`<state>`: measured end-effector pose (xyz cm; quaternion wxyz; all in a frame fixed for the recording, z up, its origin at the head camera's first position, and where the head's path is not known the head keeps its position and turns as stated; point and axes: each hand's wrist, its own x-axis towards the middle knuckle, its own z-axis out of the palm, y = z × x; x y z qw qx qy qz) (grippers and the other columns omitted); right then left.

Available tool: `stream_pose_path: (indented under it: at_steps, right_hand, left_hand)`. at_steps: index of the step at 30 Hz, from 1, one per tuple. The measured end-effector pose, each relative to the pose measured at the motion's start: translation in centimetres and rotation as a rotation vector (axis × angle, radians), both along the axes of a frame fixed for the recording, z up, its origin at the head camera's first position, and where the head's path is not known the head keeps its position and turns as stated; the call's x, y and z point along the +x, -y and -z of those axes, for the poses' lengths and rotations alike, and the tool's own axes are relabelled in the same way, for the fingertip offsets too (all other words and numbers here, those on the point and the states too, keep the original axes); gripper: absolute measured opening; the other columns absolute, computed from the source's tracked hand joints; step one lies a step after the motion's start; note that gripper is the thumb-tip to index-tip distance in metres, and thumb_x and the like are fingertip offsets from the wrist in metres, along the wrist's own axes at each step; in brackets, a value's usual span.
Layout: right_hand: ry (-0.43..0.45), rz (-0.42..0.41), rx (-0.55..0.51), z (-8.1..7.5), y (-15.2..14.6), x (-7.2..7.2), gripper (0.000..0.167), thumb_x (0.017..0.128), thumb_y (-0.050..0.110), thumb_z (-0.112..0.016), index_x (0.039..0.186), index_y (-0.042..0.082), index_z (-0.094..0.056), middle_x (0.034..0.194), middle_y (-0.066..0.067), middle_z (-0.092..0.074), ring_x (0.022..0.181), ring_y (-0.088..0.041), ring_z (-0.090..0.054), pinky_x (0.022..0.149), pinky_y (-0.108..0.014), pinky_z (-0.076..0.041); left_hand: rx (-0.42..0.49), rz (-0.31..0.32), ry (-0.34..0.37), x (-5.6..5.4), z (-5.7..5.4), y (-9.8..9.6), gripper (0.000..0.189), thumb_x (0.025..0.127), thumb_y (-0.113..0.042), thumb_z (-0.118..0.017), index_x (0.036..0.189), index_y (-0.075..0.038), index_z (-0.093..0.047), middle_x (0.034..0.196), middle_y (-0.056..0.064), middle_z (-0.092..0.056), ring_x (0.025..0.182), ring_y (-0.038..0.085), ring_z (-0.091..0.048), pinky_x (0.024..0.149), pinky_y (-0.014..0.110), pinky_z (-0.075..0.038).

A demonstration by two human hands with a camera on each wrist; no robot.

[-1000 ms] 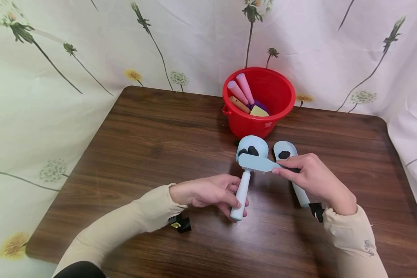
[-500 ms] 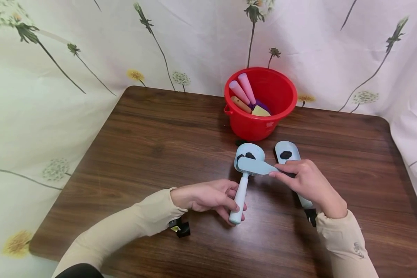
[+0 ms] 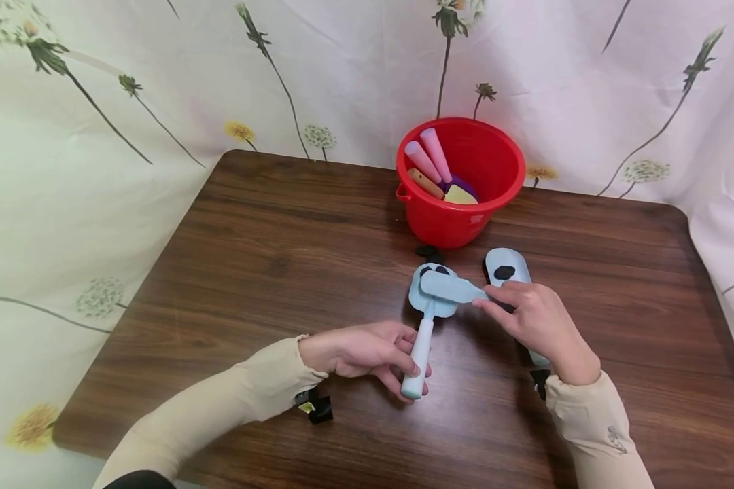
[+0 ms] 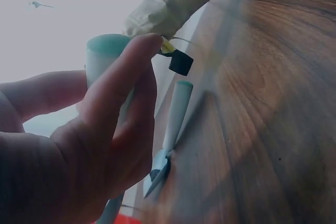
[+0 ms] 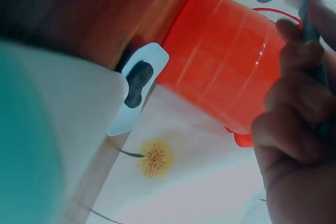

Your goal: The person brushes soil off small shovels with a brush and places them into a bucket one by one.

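Note:
My left hand (image 3: 367, 350) holds a light blue toy shovel (image 3: 417, 360) by its white handle, with fingers curled round it in the left wrist view. Dark lumps (image 3: 440, 269) show at the blade's far edge. A light blue brush (image 3: 449, 288) lies across the blade, partly covering it. My right hand (image 3: 538, 326) pinches the brush by its handle. Just beyond the shovel, a dark lump (image 3: 425, 250) sits on the table by the bucket. A second light blue shovel (image 3: 508, 261) lies under and beyond my right hand, a black lump (image 3: 504, 272) on its blade.
A red bucket (image 3: 459, 217) stands at the back of the brown wooden table (image 3: 269, 272). Inside it are two pink handles (image 3: 435, 155), a brown handle (image 3: 425, 183) and a yellow piece (image 3: 461, 195). Behind the table hangs a white flowered cloth (image 3: 355, 68).
My left hand has drawn the shovel slightly toward me and tipped it, so less of its inside shows. The brush has stayed across the blade, and my right forearm has shifted left.

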<state>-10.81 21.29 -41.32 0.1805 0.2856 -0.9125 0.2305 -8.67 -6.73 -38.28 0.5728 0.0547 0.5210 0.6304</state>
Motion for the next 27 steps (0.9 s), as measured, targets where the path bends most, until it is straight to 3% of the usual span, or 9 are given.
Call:
stream_pose_path:
  at_steps: [3,5,8,10,12,18,21,24,27]
  right_hand:
    - [-0.032,0.031,0.003,0.2,-0.2,-0.2,0.062,0.093,0.057,-0.045,0.096,0.004,-0.077,0.066,-0.005,-0.065,0.053,-0.013,-0.054,0.049,-0.031,-0.048]
    - [-0.033,0.054,0.005,0.2,-0.3,-0.3,0.049,0.093,0.048,-0.058,0.095,0.003,-0.076,0.066,-0.006,-0.065,0.053,-0.016,-0.056,0.049,-0.033,-0.049]
    - [0.015,0.071,-0.004,0.1,-0.4,-0.3,0.028,0.083,0.025,-0.076,0.097,0.001,-0.076,0.071,-0.009,-0.070,0.059,-0.020,-0.063,0.055,-0.038,-0.054]
    - [0.056,0.076,-0.020,-0.2,-0.3,-0.3,0.027,0.075,0.013,-0.081,0.099,0.000,-0.075,0.078,-0.011,-0.073,0.064,-0.023,-0.067,0.061,-0.041,-0.057]
    - [0.093,0.073,-0.046,-0.5,0.0,-0.2,0.029,0.074,0.011,-0.081,0.100,0.000,-0.075,0.083,-0.012,-0.074,0.070,-0.024,-0.069,0.065,-0.042,-0.058]
    - [0.239,-0.037,-0.076,-1.5,0.7,0.8,0.024,0.076,0.015,-0.082,0.099,0.008,-0.076,0.083,0.001,-0.074,0.064,-0.004,-0.058,0.058,-0.021,-0.053]
    - [0.299,-0.086,-0.066,-1.8,1.1,1.3,0.023,0.078,0.016,-0.080,0.099,0.009,-0.076,0.083,0.002,-0.074,0.064,0.000,-0.055,0.058,-0.017,-0.051]
    - [0.285,-0.087,-0.057,-2.1,1.5,1.7,0.024,0.077,0.014,-0.081,0.099,0.008,-0.076,0.084,0.000,-0.074,0.065,-0.001,-0.057,0.059,-0.020,-0.052]
    - [0.205,-0.064,-0.036,-2.2,1.7,2.0,0.024,0.074,0.013,-0.082,0.097,0.009,-0.077,0.082,0.001,-0.074,0.064,-0.003,-0.059,0.059,-0.025,-0.053]
  left_hand:
    - [0.013,0.021,0.018,0.3,0.3,0.3,0.026,0.088,0.013,-0.050,0.113,0.008,-0.043,0.098,0.012,-0.059,0.088,0.026,-0.068,0.089,0.055,-0.053]
    - [0.022,0.037,0.031,0.5,0.5,0.4,0.026,0.088,0.012,-0.050,0.113,0.008,-0.043,0.097,0.012,-0.060,0.087,0.026,-0.068,0.090,0.056,-0.052]
    - [0.025,0.046,0.030,0.6,0.8,0.6,0.028,0.088,0.012,-0.050,0.115,0.008,-0.042,0.097,0.012,-0.060,0.087,0.026,-0.068,0.088,0.055,-0.054]
    - [0.024,0.037,0.019,0.6,0.9,0.6,0.031,0.087,0.012,-0.050,0.117,0.010,-0.041,0.098,0.012,-0.060,0.087,0.026,-0.068,0.085,0.052,-0.056]
    - [0.018,0.027,0.005,0.6,1.1,0.7,0.035,0.086,0.012,-0.051,0.120,0.011,-0.040,0.098,0.012,-0.060,0.087,0.025,-0.068,0.082,0.049,-0.058]
    - [-0.009,0.006,-0.030,0.3,1.4,0.5,0.042,0.084,0.011,-0.052,0.123,0.011,-0.037,0.101,0.015,-0.060,0.086,0.025,-0.068,0.076,0.044,-0.060]
    - [-0.015,0.007,-0.055,0.2,1.6,0.4,0.042,0.083,0.011,-0.054,0.122,0.008,-0.038,0.102,0.017,-0.062,0.086,0.024,-0.069,0.074,0.039,-0.060]
    - [-0.013,0.021,-0.076,0.1,1.7,0.4,0.044,0.081,0.012,-0.055,0.122,0.007,-0.038,0.100,0.013,-0.063,0.086,0.022,-0.070,0.075,0.035,-0.059]
    - [-0.005,0.027,-0.086,0.0,1.8,0.4,0.047,0.079,0.014,-0.055,0.122,0.006,-0.037,0.097,0.009,-0.062,0.087,0.021,-0.069,0.077,0.037,-0.059]
